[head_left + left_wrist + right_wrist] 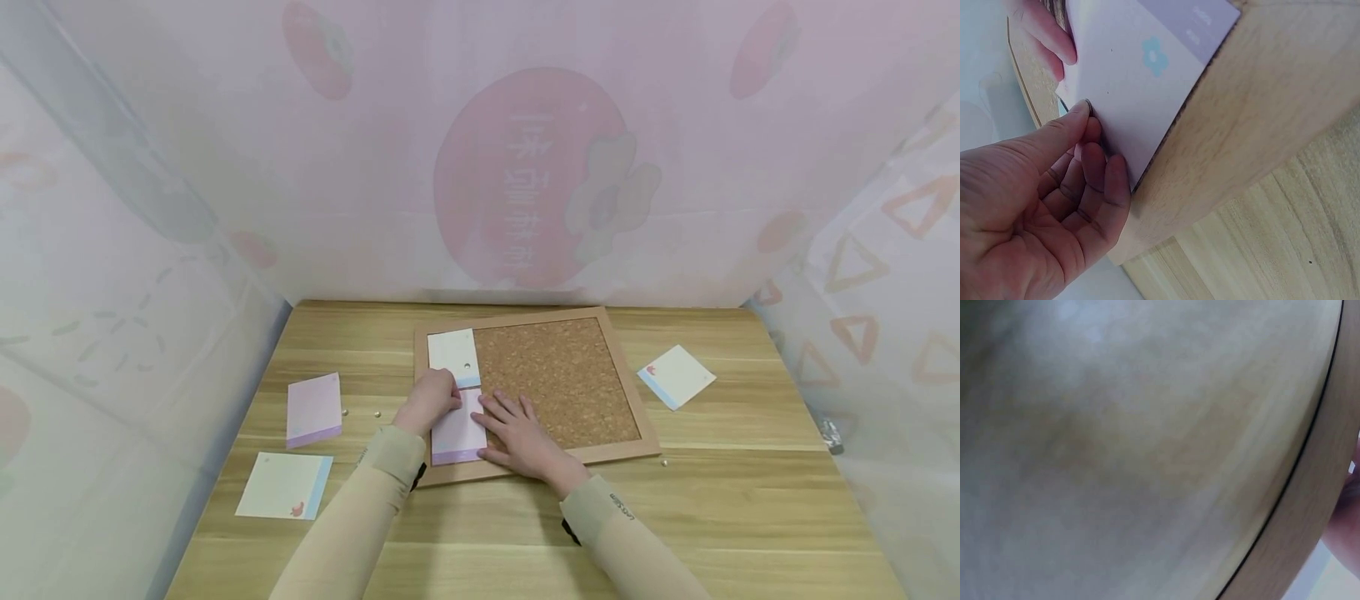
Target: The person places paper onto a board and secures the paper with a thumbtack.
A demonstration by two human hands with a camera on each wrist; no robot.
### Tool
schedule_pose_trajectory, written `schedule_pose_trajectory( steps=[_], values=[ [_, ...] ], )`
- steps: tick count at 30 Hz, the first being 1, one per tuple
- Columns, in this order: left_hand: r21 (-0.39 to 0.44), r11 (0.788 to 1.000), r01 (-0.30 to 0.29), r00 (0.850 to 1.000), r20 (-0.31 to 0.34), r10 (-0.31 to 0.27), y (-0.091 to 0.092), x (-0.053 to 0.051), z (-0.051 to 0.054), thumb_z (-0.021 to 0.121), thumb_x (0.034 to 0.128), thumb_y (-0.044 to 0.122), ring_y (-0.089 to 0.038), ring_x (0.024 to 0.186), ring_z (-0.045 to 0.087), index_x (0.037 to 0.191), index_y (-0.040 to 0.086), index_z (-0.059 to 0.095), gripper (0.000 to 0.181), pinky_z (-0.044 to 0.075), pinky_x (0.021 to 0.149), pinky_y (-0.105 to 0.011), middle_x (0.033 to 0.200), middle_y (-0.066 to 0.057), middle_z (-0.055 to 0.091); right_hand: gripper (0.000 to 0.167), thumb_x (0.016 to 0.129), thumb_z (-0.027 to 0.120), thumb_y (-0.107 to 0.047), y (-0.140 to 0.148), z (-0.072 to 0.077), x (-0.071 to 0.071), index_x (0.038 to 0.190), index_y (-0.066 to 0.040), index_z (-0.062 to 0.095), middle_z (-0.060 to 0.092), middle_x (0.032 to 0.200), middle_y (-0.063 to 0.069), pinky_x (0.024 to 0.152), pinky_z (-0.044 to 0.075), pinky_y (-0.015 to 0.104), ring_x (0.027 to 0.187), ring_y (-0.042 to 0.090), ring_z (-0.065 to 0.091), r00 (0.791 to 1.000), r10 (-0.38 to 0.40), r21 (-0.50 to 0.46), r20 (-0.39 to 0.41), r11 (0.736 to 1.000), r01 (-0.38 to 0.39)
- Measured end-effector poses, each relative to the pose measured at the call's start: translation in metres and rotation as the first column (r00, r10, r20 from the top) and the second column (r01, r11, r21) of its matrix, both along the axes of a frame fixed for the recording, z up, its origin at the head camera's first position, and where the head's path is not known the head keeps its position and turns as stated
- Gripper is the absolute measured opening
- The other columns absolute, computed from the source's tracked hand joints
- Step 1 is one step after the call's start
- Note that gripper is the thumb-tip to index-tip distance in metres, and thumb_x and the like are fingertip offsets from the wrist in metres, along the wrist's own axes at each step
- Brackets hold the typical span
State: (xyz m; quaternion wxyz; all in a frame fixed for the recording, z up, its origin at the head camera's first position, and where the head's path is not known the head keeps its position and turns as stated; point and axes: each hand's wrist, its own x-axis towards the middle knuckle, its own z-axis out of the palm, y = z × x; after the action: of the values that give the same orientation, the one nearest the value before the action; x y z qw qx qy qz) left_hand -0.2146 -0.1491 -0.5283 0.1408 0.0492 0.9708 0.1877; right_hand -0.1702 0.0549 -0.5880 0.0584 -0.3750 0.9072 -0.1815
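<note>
The purple note (453, 432) lies on the corkboard (558, 375) towards 8 o'clock, long axis roughly 12 to 6, darker band (459, 457) at 6. It looks light, thin and easily creased, best held by 2 opposite edges. The left hand (433, 402) has its grip clamped on a small pin (1089, 107) near 12; the right hand (527, 437), fingers apart, touches the 3 o'clock edge.
</note>
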Motion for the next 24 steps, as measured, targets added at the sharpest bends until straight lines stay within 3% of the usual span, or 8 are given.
schedule_pose_trajectory(
  steps=[24],
  values=[
    [0.025, 1.0, 0.004, 0.999, 0.031, -0.005, -0.0009, 0.0011, 0.0038, 0.076, 0.0867, 0.011, -0.016, 0.068, 0.059, 0.081, 0.005, 0.072, 0.009, 0.049, 0.062, -0.027, 0.08, -0.007, 0.07, 0.063, 0.097, 0.06, -0.046, 0.0004, 0.004, -0.003, 0.152, -0.019, 0.044, 0.028, 0.166, 0.005, 0.121, 0.013, 0.069, 0.155, 0.034, 0.018, 0.994, 0.006, -0.035, 0.11, 0.999, -0.002]
  ],
)
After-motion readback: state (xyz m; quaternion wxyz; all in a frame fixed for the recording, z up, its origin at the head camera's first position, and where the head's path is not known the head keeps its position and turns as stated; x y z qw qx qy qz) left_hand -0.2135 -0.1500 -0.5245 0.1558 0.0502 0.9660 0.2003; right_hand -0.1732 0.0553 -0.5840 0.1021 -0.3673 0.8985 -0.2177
